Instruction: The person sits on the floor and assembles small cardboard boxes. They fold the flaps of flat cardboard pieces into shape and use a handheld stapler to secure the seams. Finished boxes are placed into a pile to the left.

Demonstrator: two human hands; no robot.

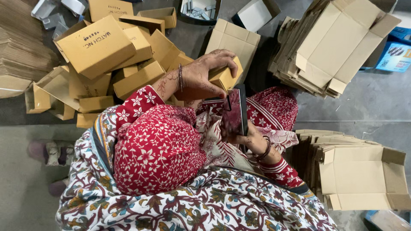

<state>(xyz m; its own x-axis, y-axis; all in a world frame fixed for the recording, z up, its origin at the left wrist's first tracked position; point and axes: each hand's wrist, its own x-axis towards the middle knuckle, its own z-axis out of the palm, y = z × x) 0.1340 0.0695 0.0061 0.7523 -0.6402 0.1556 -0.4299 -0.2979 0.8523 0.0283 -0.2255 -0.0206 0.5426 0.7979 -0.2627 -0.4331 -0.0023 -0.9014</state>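
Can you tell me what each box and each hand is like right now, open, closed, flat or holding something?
Small brown cardboard box: closed, gripped from above.
Left hand: shut on the small box.
Flat dark rectangular item: upright on edge, held.
Right hand: gripping the dark item.
Pile of folded brown boxes: assembled, closed, heaped.
Stack of flat cardboard blanks: unfolded.
Second stack of blanks: unfolded, flaps spread.

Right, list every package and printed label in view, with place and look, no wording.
Small tan carton: under the left hand.
Dark flat item: in the right hand.
Folded tan cartons: heaped upper left, one with black print.
Flat brown blanks: stacked upper right.
Blue box: far right.
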